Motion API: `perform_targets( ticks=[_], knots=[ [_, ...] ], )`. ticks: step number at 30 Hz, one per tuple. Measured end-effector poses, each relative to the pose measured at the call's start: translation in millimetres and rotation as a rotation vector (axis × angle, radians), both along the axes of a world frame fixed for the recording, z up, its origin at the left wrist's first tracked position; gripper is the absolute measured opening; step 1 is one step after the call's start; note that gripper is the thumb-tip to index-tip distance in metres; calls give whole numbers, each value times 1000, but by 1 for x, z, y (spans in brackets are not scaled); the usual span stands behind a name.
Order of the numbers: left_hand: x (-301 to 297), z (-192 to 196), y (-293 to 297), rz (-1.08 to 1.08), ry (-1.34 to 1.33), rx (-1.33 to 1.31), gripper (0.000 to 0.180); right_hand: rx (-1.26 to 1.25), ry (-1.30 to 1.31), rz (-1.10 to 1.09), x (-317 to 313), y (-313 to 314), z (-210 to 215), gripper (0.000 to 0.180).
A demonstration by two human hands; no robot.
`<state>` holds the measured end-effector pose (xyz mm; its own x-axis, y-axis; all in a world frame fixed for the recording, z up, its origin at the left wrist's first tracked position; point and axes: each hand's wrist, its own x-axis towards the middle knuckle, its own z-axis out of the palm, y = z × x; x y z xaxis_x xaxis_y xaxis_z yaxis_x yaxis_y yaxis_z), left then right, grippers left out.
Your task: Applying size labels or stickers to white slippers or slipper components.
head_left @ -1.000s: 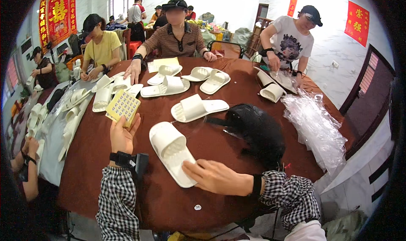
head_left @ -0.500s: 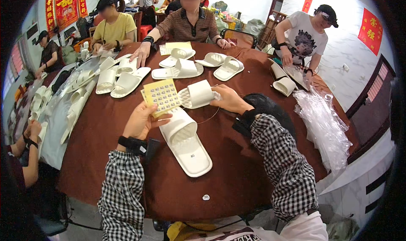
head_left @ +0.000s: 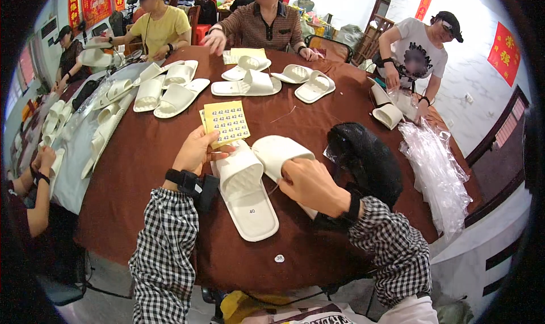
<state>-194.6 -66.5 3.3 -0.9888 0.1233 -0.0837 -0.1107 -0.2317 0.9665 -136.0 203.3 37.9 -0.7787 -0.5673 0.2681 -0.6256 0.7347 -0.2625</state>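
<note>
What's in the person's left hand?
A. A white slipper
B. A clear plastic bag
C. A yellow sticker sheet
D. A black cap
C: the left hand pinches a yellow sticker sheet by its lower edge, while the right hand grips a white slipper.

Two hands at work with white slippers and a sticker sheet on a brown-covered surface.

The left hand [head_left: 196, 151] holds a yellow sticker sheet [head_left: 226, 122] up by its lower edge, just above a white slipper [head_left: 245, 194] that lies flat on the surface [head_left: 142, 170]. The right hand [head_left: 309, 185] grips a second slipper [head_left: 282, 153] tilted on its side, touching the first. A black bag [head_left: 366, 159] sits just beyond the right wrist, with crumpled clear plastic bags [head_left: 437, 165] further right. More white slippers [head_left: 250, 85] lie across the far side, where other people sit and stand around the surface. A small round sticker [head_left: 279, 258] lies near the front edge.
</note>
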Motion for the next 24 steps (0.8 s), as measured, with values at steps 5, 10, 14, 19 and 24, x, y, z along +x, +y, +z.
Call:
perform_targets(
  ticks=[5, 10, 14, 19, 24],
  knots=[
    [-4, 1, 15, -55, -15, 126, 31, -285, -346, 239, 25, 26, 22, 17],
    [-2, 4, 5, -25, 28, 108, 32, -180, -122, 151, 7, 48, 36, 21],
    [-15, -14, -7, -65, 15, 24, 28, -202, 51, 219, -7, 59, 13, 40],
    [-8, -12, 10, -31, -61, 108, 27, -89, 135, 102, -21, 61, -10, 46],
    [6, -5, 30, -102, -55, 219, 27, 17, 350, -11, -11, 56, -5, 47]
  ],
)
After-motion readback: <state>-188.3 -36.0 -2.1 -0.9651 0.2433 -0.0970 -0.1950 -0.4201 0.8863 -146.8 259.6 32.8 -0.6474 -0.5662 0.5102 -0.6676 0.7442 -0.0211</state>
